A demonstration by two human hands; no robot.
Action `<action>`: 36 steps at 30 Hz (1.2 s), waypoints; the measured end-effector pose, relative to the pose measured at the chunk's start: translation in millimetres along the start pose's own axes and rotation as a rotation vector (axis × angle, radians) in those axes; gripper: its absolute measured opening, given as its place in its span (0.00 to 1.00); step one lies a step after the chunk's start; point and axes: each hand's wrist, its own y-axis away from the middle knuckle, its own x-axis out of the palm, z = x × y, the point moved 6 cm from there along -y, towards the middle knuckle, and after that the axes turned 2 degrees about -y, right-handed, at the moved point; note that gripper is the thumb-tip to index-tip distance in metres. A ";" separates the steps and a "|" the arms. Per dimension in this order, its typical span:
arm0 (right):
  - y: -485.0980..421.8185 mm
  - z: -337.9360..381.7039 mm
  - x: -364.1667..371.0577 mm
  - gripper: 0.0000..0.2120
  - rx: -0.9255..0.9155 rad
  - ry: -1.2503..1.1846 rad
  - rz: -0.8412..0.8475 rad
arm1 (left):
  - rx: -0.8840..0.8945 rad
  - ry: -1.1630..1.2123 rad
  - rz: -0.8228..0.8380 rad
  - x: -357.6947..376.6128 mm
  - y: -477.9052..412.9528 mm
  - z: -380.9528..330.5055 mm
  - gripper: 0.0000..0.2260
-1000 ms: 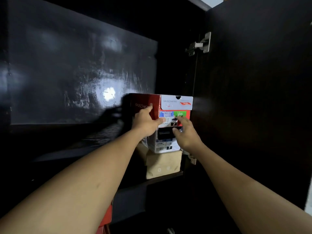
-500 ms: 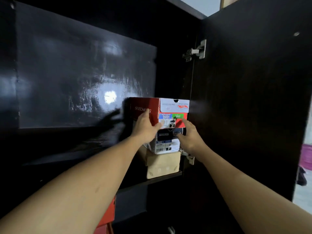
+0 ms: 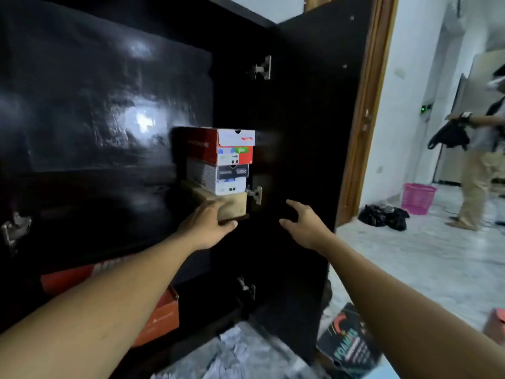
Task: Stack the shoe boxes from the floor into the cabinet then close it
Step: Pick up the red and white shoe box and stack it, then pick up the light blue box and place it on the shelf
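Observation:
Inside the dark cabinet (image 3: 109, 105), three shoe boxes stand stacked on a shelf: a red and white box (image 3: 218, 146) on top, a grey and white box (image 3: 218, 179) under it, a tan box (image 3: 232, 206) at the bottom. My left hand (image 3: 207, 225) hovers open just below and in front of the tan box, holding nothing. My right hand (image 3: 306, 222) is open with spread fingers, in front of the open right door (image 3: 314, 119). An orange box (image 3: 161, 315) lies on a lower shelf. A black shoe box (image 3: 347, 346) lies on the floor.
The door stands open to the right with metal hinges (image 3: 262, 68). Crumpled grey paper (image 3: 235, 351) lies on the floor below. Beyond the doorway, another person (image 3: 475, 160) stands near a pink basket (image 3: 418, 198) and black bags (image 3: 382, 217).
Both hands have let go of the red and white box and drawn back and down. The view has pulled away from the cabinet and turned right.

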 end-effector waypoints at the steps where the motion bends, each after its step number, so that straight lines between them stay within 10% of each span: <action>1: 19.7 -12.7 -2.1 0.31 0.027 0.013 0.001 | 0.008 -0.019 0.048 12.4 19.4 -5.9 0.33; 20: 249.7 -216.2 -134.5 0.35 0.598 0.468 -0.021 | 0.268 0.058 0.437 223.2 169.9 -162.4 0.36; 36: 415.8 -246.6 -214.9 0.36 0.897 0.730 0.067 | 0.499 0.295 0.600 277.4 210.2 -315.2 0.39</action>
